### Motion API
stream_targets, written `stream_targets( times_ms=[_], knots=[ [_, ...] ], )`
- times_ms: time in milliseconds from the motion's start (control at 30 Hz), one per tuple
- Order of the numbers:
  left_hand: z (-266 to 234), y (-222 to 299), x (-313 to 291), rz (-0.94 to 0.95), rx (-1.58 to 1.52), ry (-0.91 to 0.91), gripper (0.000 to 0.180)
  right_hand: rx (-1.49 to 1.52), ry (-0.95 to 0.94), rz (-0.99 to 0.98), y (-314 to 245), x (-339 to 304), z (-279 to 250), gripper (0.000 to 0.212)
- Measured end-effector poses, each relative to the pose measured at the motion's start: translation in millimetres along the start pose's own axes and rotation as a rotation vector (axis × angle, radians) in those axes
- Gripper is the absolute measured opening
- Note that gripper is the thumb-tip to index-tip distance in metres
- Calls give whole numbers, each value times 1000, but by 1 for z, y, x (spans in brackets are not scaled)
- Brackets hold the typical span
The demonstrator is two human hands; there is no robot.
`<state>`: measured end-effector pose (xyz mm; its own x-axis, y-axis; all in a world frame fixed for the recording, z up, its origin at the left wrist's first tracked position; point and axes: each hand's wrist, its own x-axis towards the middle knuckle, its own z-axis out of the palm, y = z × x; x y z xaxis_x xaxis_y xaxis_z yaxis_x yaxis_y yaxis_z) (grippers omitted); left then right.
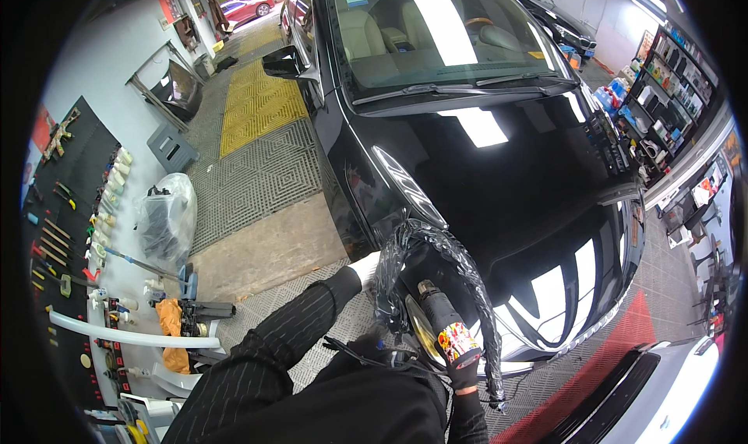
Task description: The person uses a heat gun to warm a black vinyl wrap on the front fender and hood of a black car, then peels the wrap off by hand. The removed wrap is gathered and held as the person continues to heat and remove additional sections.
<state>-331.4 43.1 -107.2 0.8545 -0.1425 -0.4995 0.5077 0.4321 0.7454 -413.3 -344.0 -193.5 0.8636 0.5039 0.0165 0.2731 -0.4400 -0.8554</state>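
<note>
My right hand (465,372), in a dark glove, is closed around a heat gun (446,321) with a dark barrel and a colourful patterned body. Its nozzle points up and away from me. Around it curves an arch-shaped piece (470,265) covered in wrinkled, glossy black film, in front of a black car's front corner. My left arm reaches forward in a dark striped sleeve. Something white, seemingly a glove on my left hand (365,268), shows at the arch's left side; its fingers are hidden. A round yellow-edged thing (421,329) sits just left of the heat gun.
The black car (436,163) fills the middle. A white car's front (662,397) stands at the lower right. Tools hang on a dark board (66,234) at left, near a plastic-covered object (167,214) and a grey stool (171,148). Shelves (674,86) hold bottles at right.
</note>
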Motion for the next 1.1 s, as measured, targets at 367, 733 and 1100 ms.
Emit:
stream_targets(
  times_ms=[367,733,1100],
  knots=[
    [0,2,-9,-36,24,-23,12,238,-91,72,21,-5,-12,52],
    [-55,82,10,388,751,228,22,357,-16,-50,-14,-2,-28,45],
    [-38,88,14,73,-228,178,52,785,-6,154,-32,3,-9,56]
  ],
)
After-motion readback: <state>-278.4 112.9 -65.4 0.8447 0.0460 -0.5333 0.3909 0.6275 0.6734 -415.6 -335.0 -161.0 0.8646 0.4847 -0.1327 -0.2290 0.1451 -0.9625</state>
